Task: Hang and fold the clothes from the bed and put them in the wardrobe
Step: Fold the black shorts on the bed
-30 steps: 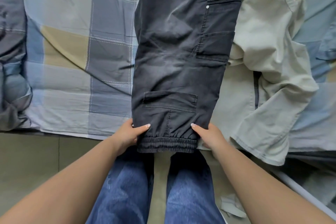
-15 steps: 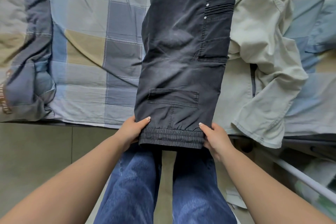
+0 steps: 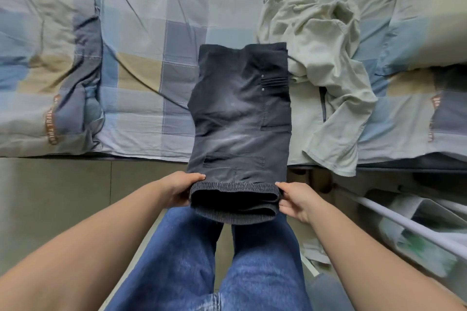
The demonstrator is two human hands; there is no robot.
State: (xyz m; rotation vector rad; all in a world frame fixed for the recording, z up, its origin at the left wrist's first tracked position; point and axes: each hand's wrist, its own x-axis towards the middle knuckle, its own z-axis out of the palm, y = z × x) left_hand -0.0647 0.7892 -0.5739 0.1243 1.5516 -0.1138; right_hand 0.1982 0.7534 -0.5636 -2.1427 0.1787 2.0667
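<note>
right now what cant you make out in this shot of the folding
Head view only:
- Underside of the dark trousers: hidden by their own folded layers.
- Fingers of the left hand and right hand: tucked under the elastic cuff.
- Pale green garment: too crumpled to tell its type.
- Printed lettering on the duvet: too blurred to read.
- Wardrobe: out of frame.

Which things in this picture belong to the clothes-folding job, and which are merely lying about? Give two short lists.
Belong to the job:
- dark folded trousers, gripped at the elastic cuffs by the left hand and right hand
- crumpled pale green garment, waiting on the bed

Lying about:
- checked bedsheet
- white rail beside the bed
</note>
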